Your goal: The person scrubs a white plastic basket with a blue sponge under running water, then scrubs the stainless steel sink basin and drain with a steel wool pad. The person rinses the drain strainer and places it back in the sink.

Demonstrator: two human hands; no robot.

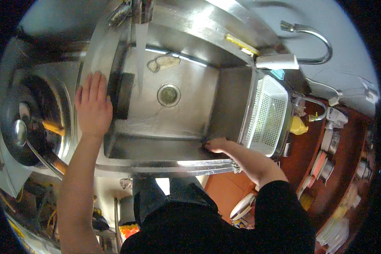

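Note:
My left hand (pixel 93 106) lies palm down on the stainless steel ledge (pixel 103 54) at the left of the sink, holding nothing. Low in the near right corner of the sink basin (pixel 190 104) is my right hand (pixel 217 145), fingers curled. Something dark shows at its fingertips, but whether it is a held thing or shadow is unclear. Water (pixel 141 44) runs from the faucet (pixel 142 12) into the basin. Beyond the round drain (pixel 169 95) lies a pale beige object with a loop (pixel 165 63), perhaps a loofah.
A wok (pixel 31 136) with a ladle (pixel 20 128) stands left of the ledge. Right of the sink are a white perforated basket (pixel 266 114) and a curved tap (pixel 324 41). A yellow-bristled brush (pixel 241 45) rests on the back rim. Shelves with dishes (pixel 320 165) stand farther right.

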